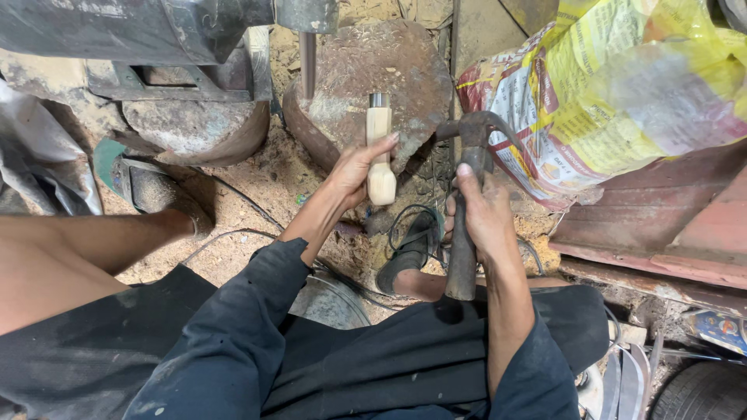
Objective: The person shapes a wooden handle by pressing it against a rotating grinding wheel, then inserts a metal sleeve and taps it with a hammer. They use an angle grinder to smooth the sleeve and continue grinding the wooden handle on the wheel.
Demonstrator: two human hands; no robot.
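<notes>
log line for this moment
left hand: holds wooden handle | right hand: holds hammer | rusty block behind

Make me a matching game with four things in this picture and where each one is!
Things:
1. Wooden handle
2. Hammer
3. Yellow sack
4. Sandal

Places:
A. top right, beside the rusty disc
B. in the right hand
C. on the foot at the left, on sawdust
D. in the left hand

Pairs: 1-D, 2-B, 3-A, 4-C
</notes>
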